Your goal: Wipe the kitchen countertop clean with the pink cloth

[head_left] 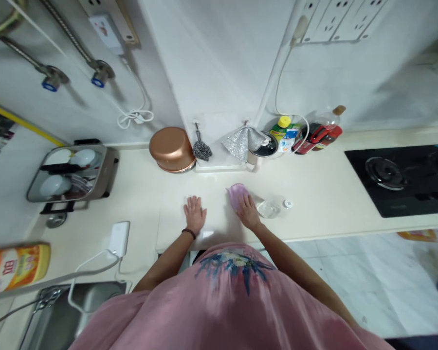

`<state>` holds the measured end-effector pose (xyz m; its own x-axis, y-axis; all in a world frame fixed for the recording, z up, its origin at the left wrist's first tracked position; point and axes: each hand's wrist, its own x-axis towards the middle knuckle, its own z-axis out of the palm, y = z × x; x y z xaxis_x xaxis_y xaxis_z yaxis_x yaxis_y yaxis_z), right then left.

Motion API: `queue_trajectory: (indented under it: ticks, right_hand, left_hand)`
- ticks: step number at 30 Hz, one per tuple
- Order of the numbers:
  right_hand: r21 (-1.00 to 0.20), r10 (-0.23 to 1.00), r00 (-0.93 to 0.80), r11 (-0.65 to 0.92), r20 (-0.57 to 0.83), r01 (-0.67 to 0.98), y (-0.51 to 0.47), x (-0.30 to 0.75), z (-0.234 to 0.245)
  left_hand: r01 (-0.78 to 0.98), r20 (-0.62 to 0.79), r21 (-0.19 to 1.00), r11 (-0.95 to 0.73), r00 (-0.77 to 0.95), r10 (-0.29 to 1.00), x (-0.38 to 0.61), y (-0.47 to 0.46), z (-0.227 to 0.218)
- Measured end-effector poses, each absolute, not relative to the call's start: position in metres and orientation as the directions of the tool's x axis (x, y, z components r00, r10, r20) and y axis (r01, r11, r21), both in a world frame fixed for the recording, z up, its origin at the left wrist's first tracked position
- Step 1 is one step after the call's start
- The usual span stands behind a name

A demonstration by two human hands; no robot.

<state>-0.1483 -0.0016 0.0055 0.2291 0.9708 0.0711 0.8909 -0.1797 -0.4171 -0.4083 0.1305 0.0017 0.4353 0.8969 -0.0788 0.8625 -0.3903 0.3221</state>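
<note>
My left hand [194,212] lies flat on the cream countertop [324,199] with its fingers spread, holding nothing; a dark band circles its wrist. My right hand [246,210] rests on a pink cloth [236,193] and presses it against the counter, fingers laid over its near edge. Just right of that hand sits a small clear glass [268,208] and a little white cap [287,203].
A copper pot [172,149], steel scourer [202,149], silver cloth [241,141], lid [265,145] and bottles [316,132] line the back wall. A black gas hob [405,177] is right. A dish rack [73,172], white charger [119,238] and sink [69,311] are left.
</note>
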Motion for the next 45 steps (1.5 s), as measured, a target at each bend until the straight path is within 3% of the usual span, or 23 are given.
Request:
queue_trajectory:
  ticks: [6, 11, 18, 23, 27, 34, 38, 41, 45]
  right_hand:
    - [-0.266, 0.981, 0.187, -0.194, -0.052, 0.944, 0.016, -0.144, -0.010]
    - [-0.161, 0.975, 0.167, -0.191, -0.149, 0.968, -0.070, -0.168, -0.021]
    - [-0.152, 0.962, 0.217, -0.242, -0.167, 0.958, -0.124, -0.183, -0.032]
    - [-0.171, 0.971, 0.237, -0.241, -0.040, 0.955, -0.064, -0.169, -0.034]
    - [-0.104, 0.934, 0.343, -0.352, -0.098, 0.930, 0.017, -0.149, -0.025]
    - [-0.093, 0.926, 0.344, -0.360, -0.152, 0.928, 0.130, -0.108, 0.001]
    - [-0.055, 0.960, 0.251, -0.259, -0.121, 0.964, 0.105, -0.122, -0.003]
    - [-0.067, 0.993, 0.080, -0.086, -0.087, 0.994, 0.037, -0.144, -0.013]
    - [-0.120, 0.974, -0.159, 0.141, -0.159, 0.983, -0.061, -0.159, -0.027]
  left_hand:
    - [0.962, -0.054, 0.265, -0.073, 0.091, 0.994, -0.489, 0.154, 0.012]
    - [0.975, -0.079, 0.221, 0.006, 0.011, 0.997, -0.538, 0.132, 0.004]
    - [0.981, -0.039, 0.183, 0.071, -0.065, 0.997, -0.552, 0.098, -0.011]
    - [0.979, -0.020, 0.189, 0.075, -0.073, 0.997, -0.551, 0.100, -0.013]
    - [0.974, 0.009, 0.215, 0.068, -0.072, 0.997, -0.553, 0.101, -0.018]
    - [0.970, 0.030, 0.235, 0.061, -0.070, 0.997, -0.555, 0.101, -0.021]
    - [0.970, 0.030, 0.235, 0.065, -0.074, 0.997, -0.556, 0.101, -0.022]
    - [0.969, 0.028, 0.239, 0.064, -0.073, 0.997, -0.556, 0.100, -0.023]
    - [0.967, 0.018, 0.246, 0.061, -0.067, 0.998, -0.555, 0.100, -0.022]
